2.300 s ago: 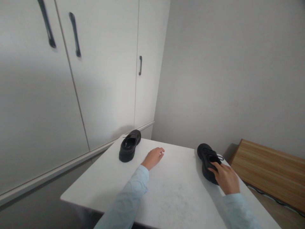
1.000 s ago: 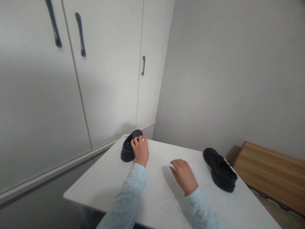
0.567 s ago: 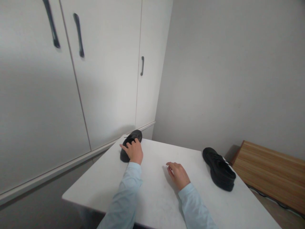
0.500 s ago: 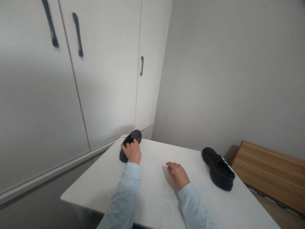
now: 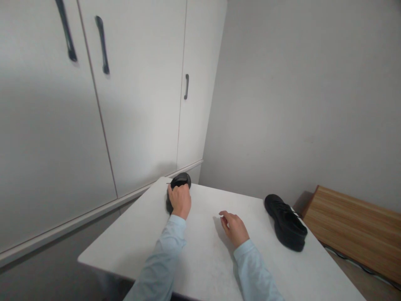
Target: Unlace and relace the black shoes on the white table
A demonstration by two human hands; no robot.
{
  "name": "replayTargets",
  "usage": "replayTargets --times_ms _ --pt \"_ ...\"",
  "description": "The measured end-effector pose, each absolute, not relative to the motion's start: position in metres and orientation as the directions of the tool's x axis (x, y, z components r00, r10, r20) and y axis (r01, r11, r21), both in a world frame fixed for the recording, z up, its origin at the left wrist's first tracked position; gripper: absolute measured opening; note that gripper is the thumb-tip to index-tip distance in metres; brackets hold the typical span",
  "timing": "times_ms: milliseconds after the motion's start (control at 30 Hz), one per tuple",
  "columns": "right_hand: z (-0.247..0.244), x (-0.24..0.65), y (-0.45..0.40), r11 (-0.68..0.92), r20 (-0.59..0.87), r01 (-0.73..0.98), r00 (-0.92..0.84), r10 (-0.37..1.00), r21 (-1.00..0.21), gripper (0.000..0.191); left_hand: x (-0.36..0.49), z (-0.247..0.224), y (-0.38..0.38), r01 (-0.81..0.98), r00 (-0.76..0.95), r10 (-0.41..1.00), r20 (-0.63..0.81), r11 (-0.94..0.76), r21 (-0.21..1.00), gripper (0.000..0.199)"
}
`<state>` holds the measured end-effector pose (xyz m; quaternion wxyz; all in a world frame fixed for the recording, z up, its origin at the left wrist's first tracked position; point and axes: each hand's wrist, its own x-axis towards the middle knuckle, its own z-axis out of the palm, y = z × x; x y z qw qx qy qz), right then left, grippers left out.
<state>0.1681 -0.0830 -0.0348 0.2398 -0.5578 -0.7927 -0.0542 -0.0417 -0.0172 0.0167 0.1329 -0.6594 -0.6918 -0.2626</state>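
Note:
A black lace-up shoe (image 5: 181,179) is at the far left corner of the white table (image 5: 200,259). My left hand (image 5: 180,200) is closed on it, fingers curled over its opening, and covers much of the shoe. My right hand (image 5: 234,228) hovers low over the middle of the table, its fingers loosely bent and apart with nothing in them. Off to the right lies the other black lace-up shoe (image 5: 285,223), toe pointing to the back edge, apart from both hands.
White cabinet doors (image 5: 140,104) with dark handles rise along the left, close to the table's far left edge. A grey wall (image 5: 297,92) stands behind. Beyond the right edge sits a wood-grain panel (image 5: 357,230) with a cable below it.
My left hand has closed further on the left shoe, and both have shifted slightly to the right. My right hand and the other shoe stay nearly where they were.

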Motion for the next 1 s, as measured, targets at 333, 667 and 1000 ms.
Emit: replayTargets --times_ms 333,667,1000 --pt "-0.03 0.175 -0.081 0.293 0.481 0.906 -0.119 0.869 -0.305 0.027 0.008 0.022 -0.041 0.923 0.168 0.832 0.528 -0.321 0.212 0.036" --pt "-0.035 0.195 -0.069 0.223 0.483 0.72 0.175 0.858 -0.657 0.038 0.054 0.014 -0.079 0.851 0.407 0.755 0.514 -0.518 0.088 0.032" --pt "-0.025 0.202 -0.071 0.204 0.394 0.532 0.272 0.878 -0.822 0.045 0.082 -0.01 -0.108 0.78 0.543 0.67 0.506 -0.625 -0.01 0.025"
